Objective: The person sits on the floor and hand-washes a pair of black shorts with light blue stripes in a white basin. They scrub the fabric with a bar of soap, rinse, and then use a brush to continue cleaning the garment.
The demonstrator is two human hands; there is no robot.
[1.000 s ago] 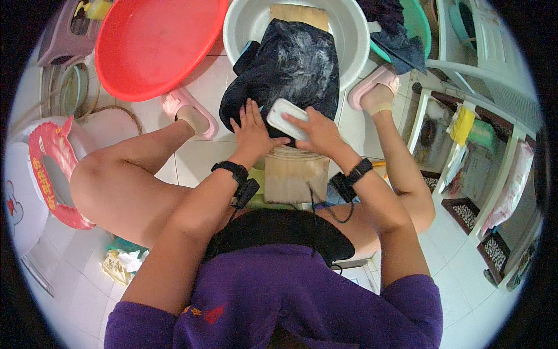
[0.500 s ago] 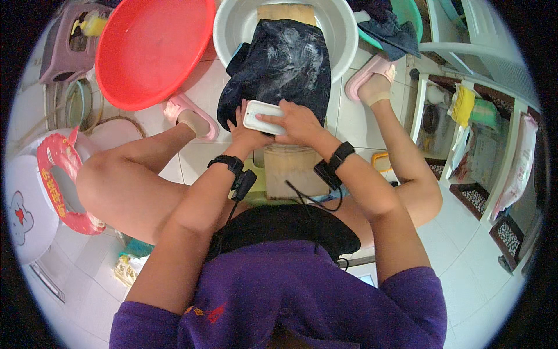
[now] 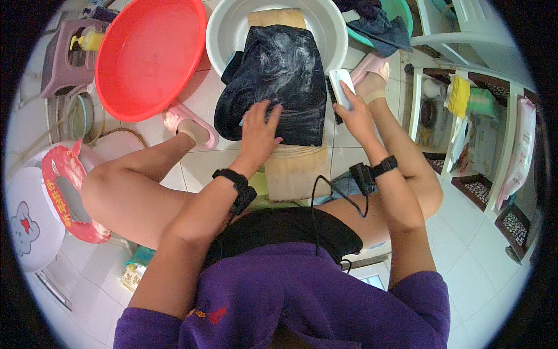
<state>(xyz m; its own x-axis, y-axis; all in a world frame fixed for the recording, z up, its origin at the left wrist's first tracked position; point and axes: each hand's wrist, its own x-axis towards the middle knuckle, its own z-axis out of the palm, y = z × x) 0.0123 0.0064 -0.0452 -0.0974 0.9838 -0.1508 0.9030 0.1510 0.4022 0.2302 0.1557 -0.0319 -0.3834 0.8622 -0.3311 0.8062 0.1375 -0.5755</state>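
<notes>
A dark wet garment (image 3: 285,75) with whitish suds lies spread over a wooden board (image 3: 296,171). The board's far end rests in a grey-white basin (image 3: 224,35). My left hand (image 3: 260,129) is over the near part of the cloth, fingers apart and holding nothing; whether it presses on the cloth I cannot tell. To the right of the garment, my right hand (image 3: 357,116) grips a white-backed scrub brush (image 3: 343,87), its dark bristles turned toward the cloth.
A red basin (image 3: 151,58) stands at the far left. Dark clothes (image 3: 378,32) hang over a green basin (image 3: 404,14) at the far right. Shelves with bags and bottles (image 3: 465,134) line the right side. My pink-slippered feet flank the board.
My right hand has carried the brush off the garment's near edge to the right. The left hand has come away from beside the brush, its fingers now spread over the cloth.
</notes>
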